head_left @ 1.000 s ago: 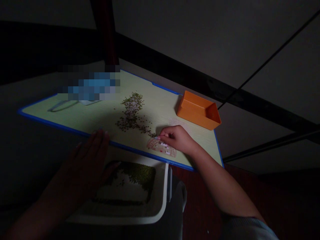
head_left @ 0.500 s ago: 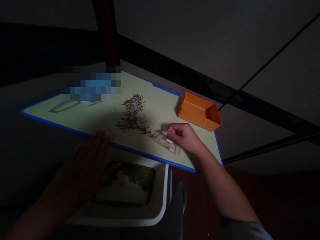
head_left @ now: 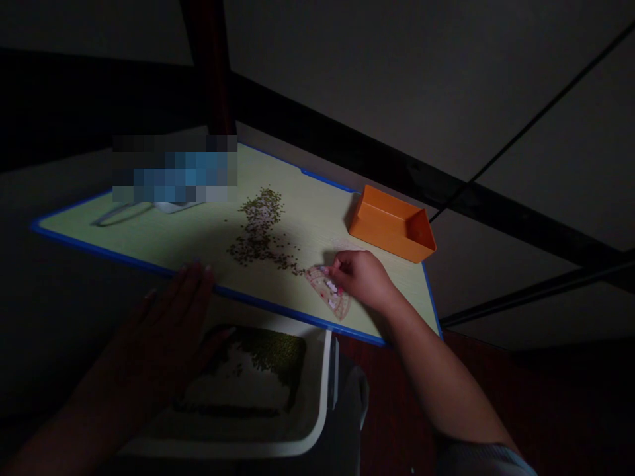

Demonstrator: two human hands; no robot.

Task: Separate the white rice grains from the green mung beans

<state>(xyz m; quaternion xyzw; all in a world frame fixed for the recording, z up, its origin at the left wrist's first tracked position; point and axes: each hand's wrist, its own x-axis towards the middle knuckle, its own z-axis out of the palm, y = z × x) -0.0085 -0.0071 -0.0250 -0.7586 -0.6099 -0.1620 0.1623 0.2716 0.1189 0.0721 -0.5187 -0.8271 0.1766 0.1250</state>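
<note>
My right hand (head_left: 364, 277) pinches a clear semicircular protractor (head_left: 319, 285) with pink markings and white shapes on it. The protractor is low over the pale board or lying on it; I cannot tell which. Just to its left, small green and brown seeds or beans (head_left: 261, 221) lie scattered in a loose heap. My left hand (head_left: 159, 330), in deep shadow, has its fingers stretched out at the board's near blue edge. Below that edge, a white tub (head_left: 320, 403) holds more green grains, partly covered by my left hand.
The pale board (head_left: 183, 248) has a blue rim. An open orange box (head_left: 389, 231) stands at its far right. Toward the far left is a blurred-out blue thing (head_left: 183, 175) with a thin looped strip beside it. Cabinet panels (head_left: 421, 86) rise behind.
My right hand has shifted slightly right with the protractor, which has turned so its curved edge faces more to the left. The seeds and my left hand look unchanged.
</note>
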